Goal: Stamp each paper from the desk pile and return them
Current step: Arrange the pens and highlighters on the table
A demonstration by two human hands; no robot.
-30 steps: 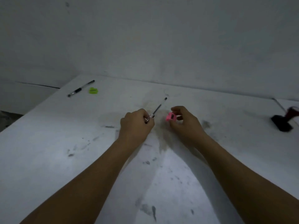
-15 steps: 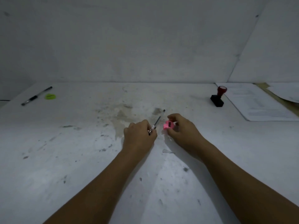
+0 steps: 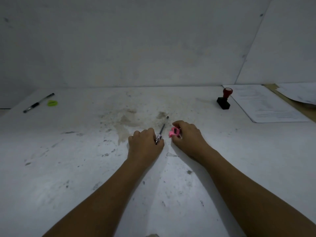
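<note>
A pile of printed papers (image 3: 266,103) lies at the far right of the white desk (image 3: 68,168). Just left of the pile stands a stamp (image 3: 224,98) with a red knob and a black base. My left hand (image 3: 145,142) rests on the desk mid-centre, closed around a thin pen (image 3: 162,128) that points away from me. My right hand (image 3: 188,135) is beside it, fingers pinched on a small pink object (image 3: 174,131). Both hands are well left of the stamp and the papers.
A second black pen (image 3: 38,103) and a small green object (image 3: 52,103) lie at the far left. More loose paper (image 3: 297,93) and a brown surface (image 3: 282,98) sit at the far right edge. A grey wall rises behind the stained desk.
My view has swung to the right, bringing the stamp and papers into sight. Both hands keep their hold on the pen and the pink object in about the same spot.
</note>
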